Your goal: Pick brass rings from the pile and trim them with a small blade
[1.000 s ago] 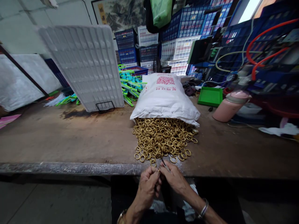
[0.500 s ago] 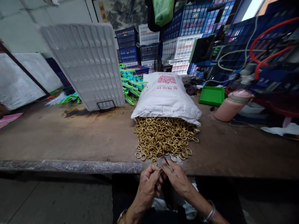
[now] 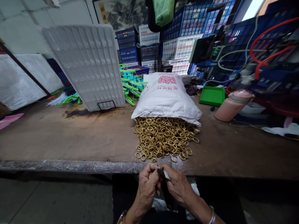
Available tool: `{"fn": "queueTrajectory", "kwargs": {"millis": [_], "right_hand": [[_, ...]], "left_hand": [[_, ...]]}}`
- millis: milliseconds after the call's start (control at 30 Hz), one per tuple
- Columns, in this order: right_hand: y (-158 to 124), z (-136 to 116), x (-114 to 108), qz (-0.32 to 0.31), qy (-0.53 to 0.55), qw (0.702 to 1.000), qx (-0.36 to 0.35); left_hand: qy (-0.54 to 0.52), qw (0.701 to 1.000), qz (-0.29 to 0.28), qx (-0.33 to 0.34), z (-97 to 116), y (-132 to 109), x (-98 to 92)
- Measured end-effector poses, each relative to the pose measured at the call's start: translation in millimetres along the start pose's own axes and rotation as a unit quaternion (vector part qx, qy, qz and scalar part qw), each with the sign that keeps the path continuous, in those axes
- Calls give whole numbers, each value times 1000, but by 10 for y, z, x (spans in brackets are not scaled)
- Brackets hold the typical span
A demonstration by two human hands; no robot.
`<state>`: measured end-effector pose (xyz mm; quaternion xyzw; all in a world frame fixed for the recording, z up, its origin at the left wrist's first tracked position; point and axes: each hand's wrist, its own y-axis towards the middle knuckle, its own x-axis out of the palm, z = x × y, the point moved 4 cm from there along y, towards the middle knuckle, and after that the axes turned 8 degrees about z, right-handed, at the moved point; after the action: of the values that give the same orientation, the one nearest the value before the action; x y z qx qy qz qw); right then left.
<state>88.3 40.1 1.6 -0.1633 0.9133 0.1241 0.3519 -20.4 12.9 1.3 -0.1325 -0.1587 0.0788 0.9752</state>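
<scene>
My left hand is closed in a pinch on a gold ring, just in front of the table edge. Close against it, my right hand grips a small flat blade-like tool, dark at the tip and pale nearer the fingers. The tool's tip meets the left fingertips by the ring; the exact contact is hidden. Just beyond both hands lies a heap of gold rings, spilling from the mouth of a white woven sack with red print.
A white ribbed panel leans upright on the wooden table, with green and turquoise plastic pieces behind. On the right are a green tray and a pink bottle. Crates are stacked at the back.
The right hand has turned, so the tool now shows its flat face and points toward the left fingers. The left hand stays in nearly the same place.
</scene>
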Motion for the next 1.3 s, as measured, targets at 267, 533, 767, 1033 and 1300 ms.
{"fn": "queueTrajectory", "kwargs": {"millis": [267,533,767,1033,1300], "right_hand": [[-7,-7,-35,50,-105,993,-28],[6,51,4,13,-182,983,4],[89,259,-144,37,-183,981,54],[12,-21,-76,26,-118,993,-20],[7,15,-38,-6,-160,987,-23]], "left_hand": [[35,999,11,5,-6,-5,-12],[60,998,22,18,47,-34,20],[72,997,-29,29,145,-126,105],[64,998,-6,25,67,-36,34],[76,996,-10,35,79,-58,30]]}}
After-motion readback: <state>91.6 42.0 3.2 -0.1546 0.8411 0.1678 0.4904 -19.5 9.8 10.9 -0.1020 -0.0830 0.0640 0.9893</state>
